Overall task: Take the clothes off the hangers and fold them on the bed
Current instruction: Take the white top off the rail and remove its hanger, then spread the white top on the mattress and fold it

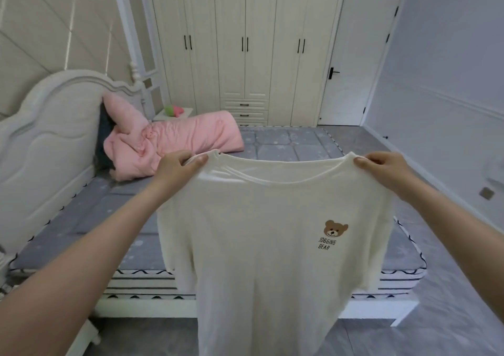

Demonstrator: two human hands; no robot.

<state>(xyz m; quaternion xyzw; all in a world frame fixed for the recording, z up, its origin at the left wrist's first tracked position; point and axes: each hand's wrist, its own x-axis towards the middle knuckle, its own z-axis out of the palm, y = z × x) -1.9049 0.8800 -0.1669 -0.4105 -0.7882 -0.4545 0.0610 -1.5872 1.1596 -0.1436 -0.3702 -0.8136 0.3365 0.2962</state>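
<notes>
— From the head camera, what have the hands got?

— Both are raised in front of the person, holding up a cream T-shirt [272, 246] by its shoulders. The left hand [178, 166] is closed on the left shoulder seam, thumb on top, cloth pinched between thumb and fingers. The right hand [381, 166] is closed the same way on the right shoulder.

— Where does the shirt hang?

— It hangs spread out between the two hands, in the air, in front of the near edge of the bed [300, 145]; its lower part covers the bed frame and reaches past the bottom of the picture. A small bear print [335, 228] with the words "JOGGING BEAR" sits on the chest, toward the right.

— Anything on the bed?

— A rolled pink quilt [174, 137] lies at the far left, against the padded headboard [51, 126], on a grey mattress cover.

— And behind?

— A cream wardrobe [245, 47] with black handles, a white door [360, 55] to its right, and a small nightstand [174, 114] with something green and pink on it.
</notes>
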